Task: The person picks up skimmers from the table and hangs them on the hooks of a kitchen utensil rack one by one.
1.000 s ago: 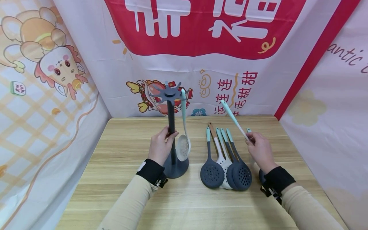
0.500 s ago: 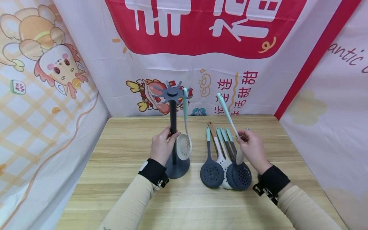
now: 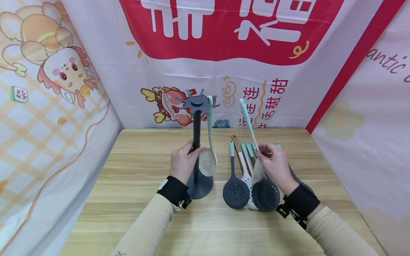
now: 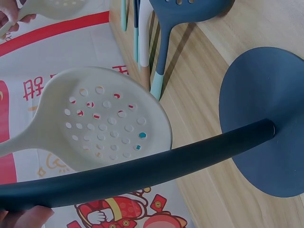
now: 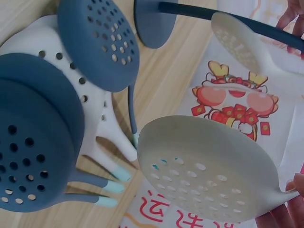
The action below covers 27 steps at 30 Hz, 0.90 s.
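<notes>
While the left hand (image 3: pixel 182 163) curls its fingers and thumb round the post of the stand (image 3: pixel 196 131), the right hand (image 3: pixel 276 167) pinches a pale skimmer (image 5: pixel 209 178) low on its shaft, near the bowl. That skimmer is up off the table (image 3: pixel 128 209), mint handle pointing upward and leaning toward the stand, bowl above the utensils lying there. A second skimmer (image 4: pixel 107 111), also pale, hangs from the stand's top by its handle, its bowl just beside the left thumb; whether they touch, I cannot tell. Right of the stand lie a dark skimmer (image 3: pixel 236 193), a brown-handled tool (image 3: pixel 236 144), a white skimmer (image 3: pixel 251 201) and two overlapping dark ones (image 3: pixel 269 195), handles pointing away from the person. Another dark utensil (image 3: pixel 294 174) is partly hidden behind the right hand and wrist. Printed cloth (image 3: pixel 182 73) rises behind the table.
</notes>
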Each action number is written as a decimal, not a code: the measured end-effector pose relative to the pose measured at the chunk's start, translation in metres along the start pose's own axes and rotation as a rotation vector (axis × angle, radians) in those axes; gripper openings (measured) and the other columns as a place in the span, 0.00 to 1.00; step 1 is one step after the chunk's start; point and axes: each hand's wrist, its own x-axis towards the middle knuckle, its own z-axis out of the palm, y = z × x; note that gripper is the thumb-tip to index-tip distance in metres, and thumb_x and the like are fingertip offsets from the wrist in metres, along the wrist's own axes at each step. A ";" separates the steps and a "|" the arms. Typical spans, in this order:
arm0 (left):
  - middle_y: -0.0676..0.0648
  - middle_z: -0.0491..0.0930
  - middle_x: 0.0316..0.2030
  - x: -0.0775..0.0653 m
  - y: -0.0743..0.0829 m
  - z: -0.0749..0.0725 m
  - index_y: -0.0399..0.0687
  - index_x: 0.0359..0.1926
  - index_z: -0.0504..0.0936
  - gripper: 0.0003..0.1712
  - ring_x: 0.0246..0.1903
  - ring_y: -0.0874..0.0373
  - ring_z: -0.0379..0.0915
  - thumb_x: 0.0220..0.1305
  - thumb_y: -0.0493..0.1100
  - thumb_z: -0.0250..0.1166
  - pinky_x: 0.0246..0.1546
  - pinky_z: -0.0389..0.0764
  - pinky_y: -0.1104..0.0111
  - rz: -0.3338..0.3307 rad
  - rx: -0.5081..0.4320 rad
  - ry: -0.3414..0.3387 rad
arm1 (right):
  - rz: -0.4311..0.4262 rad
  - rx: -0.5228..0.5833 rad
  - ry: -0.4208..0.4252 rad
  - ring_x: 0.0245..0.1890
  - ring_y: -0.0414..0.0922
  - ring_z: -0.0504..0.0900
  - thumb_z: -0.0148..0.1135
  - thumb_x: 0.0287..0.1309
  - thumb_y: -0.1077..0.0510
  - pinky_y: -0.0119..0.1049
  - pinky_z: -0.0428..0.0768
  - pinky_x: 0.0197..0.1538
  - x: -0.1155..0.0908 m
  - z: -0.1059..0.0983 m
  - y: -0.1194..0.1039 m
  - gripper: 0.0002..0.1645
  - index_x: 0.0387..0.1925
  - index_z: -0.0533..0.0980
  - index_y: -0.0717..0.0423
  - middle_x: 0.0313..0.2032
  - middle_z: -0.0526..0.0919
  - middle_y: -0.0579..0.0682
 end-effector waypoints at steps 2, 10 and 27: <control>0.43 0.89 0.39 0.000 0.001 0.000 0.43 0.46 0.86 0.14 0.42 0.49 0.87 0.61 0.44 0.70 0.44 0.85 0.58 -0.003 -0.006 -0.002 | -0.003 0.009 -0.003 0.41 0.55 0.84 0.63 0.60 0.71 0.52 0.85 0.48 -0.001 0.001 -0.002 0.13 0.47 0.78 0.66 0.42 0.84 0.62; 0.44 0.89 0.39 0.001 0.003 0.003 0.44 0.46 0.87 0.15 0.45 0.50 0.86 0.60 0.46 0.70 0.44 0.85 0.60 -0.026 -0.035 -0.025 | -0.015 0.048 -0.021 0.42 0.54 0.83 0.64 0.60 0.71 0.51 0.84 0.50 -0.002 0.001 -0.011 0.14 0.48 0.78 0.65 0.42 0.84 0.61; 0.43 0.89 0.38 -0.001 0.011 0.010 0.44 0.49 0.87 0.19 0.42 0.51 0.87 0.60 0.49 0.71 0.43 0.86 0.60 -0.047 0.003 -0.004 | -0.090 0.070 -0.047 0.40 0.49 0.84 0.66 0.58 0.70 0.43 0.86 0.45 -0.010 0.002 -0.029 0.13 0.46 0.79 0.63 0.41 0.86 0.57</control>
